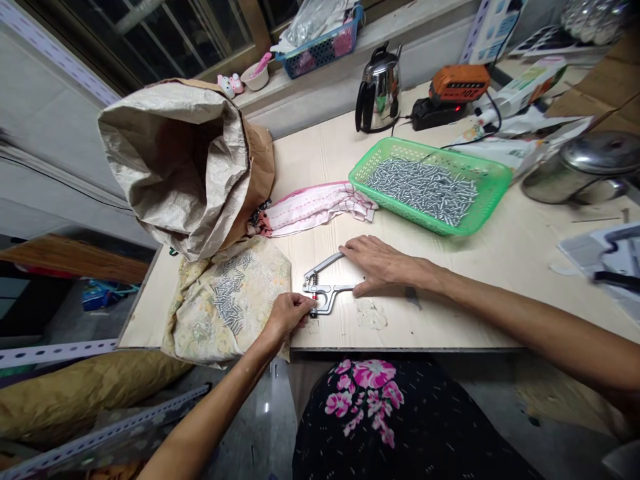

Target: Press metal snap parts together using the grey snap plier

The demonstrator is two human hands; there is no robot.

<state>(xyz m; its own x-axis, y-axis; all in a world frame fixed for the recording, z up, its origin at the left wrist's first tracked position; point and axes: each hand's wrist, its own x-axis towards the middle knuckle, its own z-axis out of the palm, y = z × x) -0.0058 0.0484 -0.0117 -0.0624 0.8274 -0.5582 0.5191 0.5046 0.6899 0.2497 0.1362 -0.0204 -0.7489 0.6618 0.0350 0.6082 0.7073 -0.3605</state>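
Silver snap-fastener pliers [327, 289] lie on the table with their handles spread apart and a spring between them. My right hand [383, 265] spans the two handles, fingers on the upper one and thumb by the lower one. At the jaw end, my left hand [291, 312] is closed in a pinch beside a small red part; what its fingertips hold is too small to make out. Left of that hand, many small metal pins [231, 293] lie loose on a patterned cloth [270, 267]. A green basket [493, 200] farther back holds a heap of similar metal pieces.
A large open paper sack [257, 150] stands at the back left. Near it lies a pink-and-white cloth [315, 208]. Behind the basket are a steel kettle [383, 87] and an orange battery on a charger [459, 85]. A metal pot [565, 175] stands at the right.
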